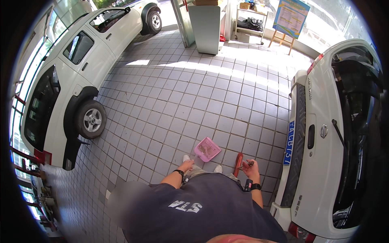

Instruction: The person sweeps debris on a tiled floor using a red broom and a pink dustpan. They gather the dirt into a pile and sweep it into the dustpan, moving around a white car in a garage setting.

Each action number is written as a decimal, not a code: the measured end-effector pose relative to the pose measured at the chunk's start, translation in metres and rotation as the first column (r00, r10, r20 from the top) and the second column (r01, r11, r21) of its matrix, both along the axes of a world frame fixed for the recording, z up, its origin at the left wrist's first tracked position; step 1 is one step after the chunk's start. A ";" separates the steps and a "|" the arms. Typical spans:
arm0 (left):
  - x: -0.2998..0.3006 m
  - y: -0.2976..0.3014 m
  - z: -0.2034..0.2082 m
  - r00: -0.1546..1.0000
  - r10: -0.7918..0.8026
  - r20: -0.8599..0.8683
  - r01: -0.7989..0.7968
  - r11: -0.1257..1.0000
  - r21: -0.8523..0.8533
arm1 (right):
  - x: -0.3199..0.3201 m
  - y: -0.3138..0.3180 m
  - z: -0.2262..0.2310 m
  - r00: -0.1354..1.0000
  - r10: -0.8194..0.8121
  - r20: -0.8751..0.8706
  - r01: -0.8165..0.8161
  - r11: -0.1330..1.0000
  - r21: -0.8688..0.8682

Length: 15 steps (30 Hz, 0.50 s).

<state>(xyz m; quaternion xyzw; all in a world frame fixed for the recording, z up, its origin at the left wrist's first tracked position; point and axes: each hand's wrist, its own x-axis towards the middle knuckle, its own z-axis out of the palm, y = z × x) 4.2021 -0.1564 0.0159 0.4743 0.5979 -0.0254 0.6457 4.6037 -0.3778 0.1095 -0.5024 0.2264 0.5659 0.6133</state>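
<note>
On the floor in front of my feet sits a pink dustpan (pixel 214 150) with some brownish debris in it. My left hand (pixel 186 166) is closed beside my waist, just left of the pan, and seems to grip its handle, which is mostly hidden. A red-orange broom (pixel 238 160) stands to the right of my right shoe. My right hand (pixel 252 170) curls its fingers around a dark, rounded handle end next to the broom. Most of the shaft is seen end-on, so how it joins is hard to make out. Both wrists carry dark bands.
A white vehicle (pixel 109 40) is parked along the left, another (pixel 312 174) close on my right, its rear bumper facing me. Pale square tiles (pixel 170 101) cover the floor. Farther off stand a grey counter (pixel 206 30), a wheeled cart (pixel 251 30) and a sign on an easel (pixel 291 18).
</note>
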 end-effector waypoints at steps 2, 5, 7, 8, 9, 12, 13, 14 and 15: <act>-0.003 0.001 -0.003 1.000 0.007 -0.003 -0.007 1.000 -0.008 | -0.001 0.001 0.000 1.000 0.006 -0.004 -0.006 1.000 -0.006; 0.003 0.000 -0.004 0.999 0.027 0.017 -0.027 1.000 -0.007 | 0.002 0.001 -0.001 1.000 -0.012 0.005 0.012 1.000 -0.022; 0.002 -0.001 -0.004 0.999 0.026 0.024 -0.026 1.000 0.017 | 0.002 0.001 -0.001 1.000 -0.018 0.005 0.018 1.000 -0.022; 0.000 -0.002 -0.005 0.999 0.027 0.026 -0.028 0.999 0.029 | 0.001 0.001 0.000 1.000 -0.019 0.003 0.019 1.000 -0.022; -0.003 -0.002 -0.006 1.000 0.026 0.011 -0.026 0.999 0.027 | 0.000 0.002 0.001 1.000 -0.009 0.002 0.009 1.000 -0.017; -0.001 0.000 -0.005 1.000 0.007 -0.020 -0.006 1.000 0.023 | 0.002 0.002 0.003 1.000 0.010 0.009 -0.010 1.000 -0.010; 0.000 0.000 -0.005 1.000 0.001 -0.029 0.000 1.000 0.030 | 0.002 0.002 0.003 1.000 0.018 0.010 -0.018 1.000 -0.005; -0.001 0.000 -0.006 0.999 -0.004 -0.038 0.005 0.999 0.037 | 0.002 0.002 0.002 1.000 0.026 0.011 -0.026 1.000 0.000; -0.001 -0.001 -0.005 0.999 -0.012 -0.050 0.014 0.999 0.048 | 0.001 0.002 0.002 1.000 0.021 0.009 -0.021 1.000 -0.001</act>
